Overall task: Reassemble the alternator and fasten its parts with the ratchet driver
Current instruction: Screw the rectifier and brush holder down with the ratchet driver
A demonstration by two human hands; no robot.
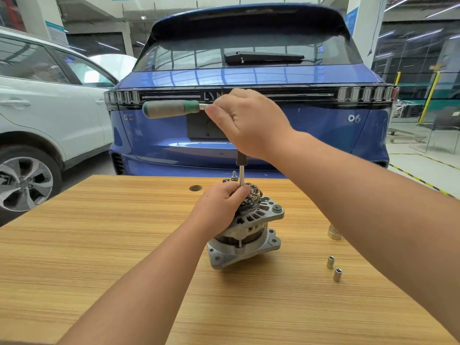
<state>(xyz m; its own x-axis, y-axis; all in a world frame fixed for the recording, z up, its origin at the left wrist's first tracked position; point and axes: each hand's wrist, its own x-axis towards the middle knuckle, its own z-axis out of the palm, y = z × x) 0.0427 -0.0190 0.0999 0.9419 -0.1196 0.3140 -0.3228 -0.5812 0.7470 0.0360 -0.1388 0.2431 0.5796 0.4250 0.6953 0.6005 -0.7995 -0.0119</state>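
The alternator [246,227] stood upright near the middle of the wooden table [99,245], its wide flat base down on the wood. The left hand [222,201] sat on its top, fingers curled around the thin metal rod [241,175] of the ratchet driver [171,109], right where the rod met the top of the alternator. I could not see the rod's tip, because the fingers hid it.

The right hand [249,120] was high above, closed around the head of the ratchet driver. The green and grey handle stuck out sideways to the left, flat and level. The rod ran straight down from under that hand to the alternator.

A small bolt [234,176] stood up at the back of the alternator, just beside the rod. On the table to the right lay two small silver sockets [333,268], close to each other, standing on end. A bigger socket [333,232] stood farther back, partly hidden by the right arm. A dark round spot [195,188] showed on the table behind the left hand.

Behind the table was the back of a blue car [249,78]. A white car [49,108] stood to the left of it.
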